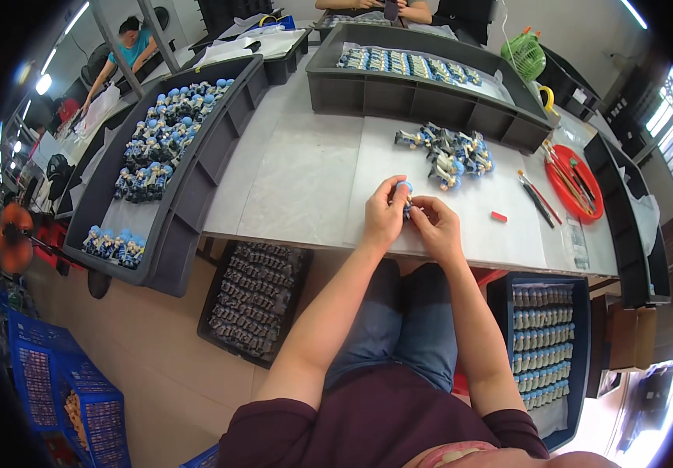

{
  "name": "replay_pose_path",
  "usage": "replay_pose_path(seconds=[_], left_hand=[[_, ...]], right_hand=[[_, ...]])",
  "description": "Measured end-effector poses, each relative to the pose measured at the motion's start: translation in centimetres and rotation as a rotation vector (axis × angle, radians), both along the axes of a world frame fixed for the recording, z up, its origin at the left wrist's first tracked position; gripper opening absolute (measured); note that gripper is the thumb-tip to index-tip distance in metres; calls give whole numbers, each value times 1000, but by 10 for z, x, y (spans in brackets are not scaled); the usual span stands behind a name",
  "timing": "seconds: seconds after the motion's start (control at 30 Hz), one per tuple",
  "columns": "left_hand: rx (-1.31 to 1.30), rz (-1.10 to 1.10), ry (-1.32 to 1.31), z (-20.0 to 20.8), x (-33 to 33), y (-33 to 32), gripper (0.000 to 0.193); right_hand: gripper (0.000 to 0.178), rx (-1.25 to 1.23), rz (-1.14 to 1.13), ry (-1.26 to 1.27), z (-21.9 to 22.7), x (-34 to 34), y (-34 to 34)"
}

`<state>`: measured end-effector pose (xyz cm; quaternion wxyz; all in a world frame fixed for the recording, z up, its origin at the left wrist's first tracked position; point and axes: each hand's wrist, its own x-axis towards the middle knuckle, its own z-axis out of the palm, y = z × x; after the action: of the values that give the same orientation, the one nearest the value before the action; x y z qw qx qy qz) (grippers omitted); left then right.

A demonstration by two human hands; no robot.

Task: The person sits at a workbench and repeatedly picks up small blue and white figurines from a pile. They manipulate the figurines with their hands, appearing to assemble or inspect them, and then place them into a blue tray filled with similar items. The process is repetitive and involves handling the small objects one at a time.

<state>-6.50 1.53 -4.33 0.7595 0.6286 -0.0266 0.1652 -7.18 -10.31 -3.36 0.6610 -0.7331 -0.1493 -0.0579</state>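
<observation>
Near the table's front edge, a small figurine (405, 189) with a light blue top is held between both my hands. My left hand (384, 214) is closed around it from the left, thumb along its front. From the right, my right hand (436, 225) pinches its lower part with thumb and fingertips. My fingers hide much of the figurine. Just beyond my hands lies a loose pile of similar blue, white and dark figurines (449, 152). To the right of my right hand is a small red block (498, 217).
Grey bins of figurines stand at the left (231, 125) and back (430, 97). Thin brushes (538, 199) lie near a red tray (598, 204) of tools. More filled bins sit below, left (305, 273) and right (500, 300). Two other people work beyond the table.
</observation>
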Motion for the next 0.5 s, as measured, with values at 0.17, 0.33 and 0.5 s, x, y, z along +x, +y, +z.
replay_pose_path(seconds=[0.17,0.33,0.5], left_hand=[[-3,38,-62,-5,-1,-2,25],[79,83,-156,6,-12,2,26],[55,49,-171,7,-13,9,25]], right_hand=[[20,23,1,81,-1,-2,2],[22,-35,-17,108,2,-5,-4],[17,-62,-57,107,6,-5,3]])
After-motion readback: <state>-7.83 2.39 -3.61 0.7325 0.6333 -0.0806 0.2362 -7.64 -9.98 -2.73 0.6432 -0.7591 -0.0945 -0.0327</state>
